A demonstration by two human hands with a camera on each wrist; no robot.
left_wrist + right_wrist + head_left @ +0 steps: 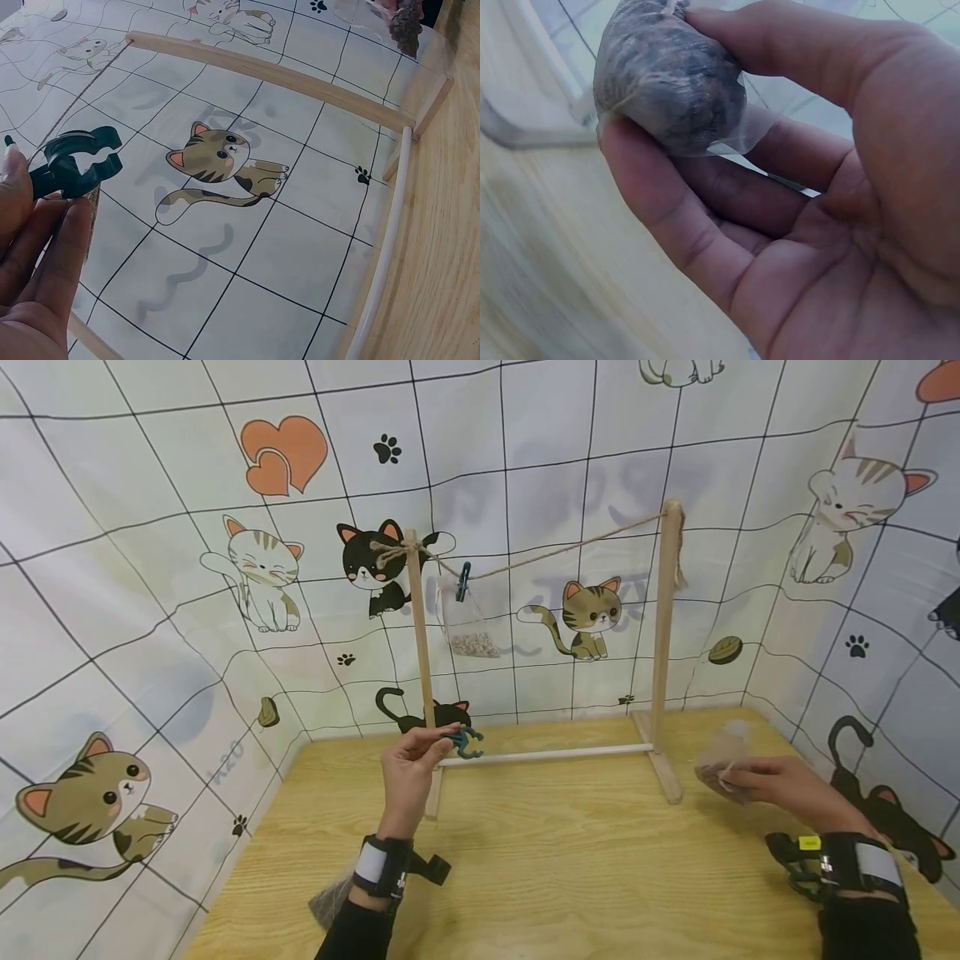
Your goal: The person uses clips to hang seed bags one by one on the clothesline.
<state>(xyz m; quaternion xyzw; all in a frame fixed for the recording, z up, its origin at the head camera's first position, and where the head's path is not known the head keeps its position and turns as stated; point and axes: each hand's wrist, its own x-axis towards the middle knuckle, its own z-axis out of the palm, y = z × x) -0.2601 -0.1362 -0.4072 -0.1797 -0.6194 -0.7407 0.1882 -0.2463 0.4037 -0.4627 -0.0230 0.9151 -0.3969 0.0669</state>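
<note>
Over a wooden table point(570, 860) walled by cat-print cloth point(150, 610), hands grip a clip point(467, 742) and a bag point(722, 760).

Even, soft daylight-like lighting; sharp head view, blurred right wrist view.
Faint shadows fall behind the wooden rack point(540, 752) on the wall; grid lines bow toward the edges; beside the bag point(671, 79), the tabletop smears with motion blur.

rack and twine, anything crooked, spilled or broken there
Nothing is spilled or broken. The twine sags and slopes down from the right post toward the left post; the hanging bag is intact, clipped by a dark peg.
</note>
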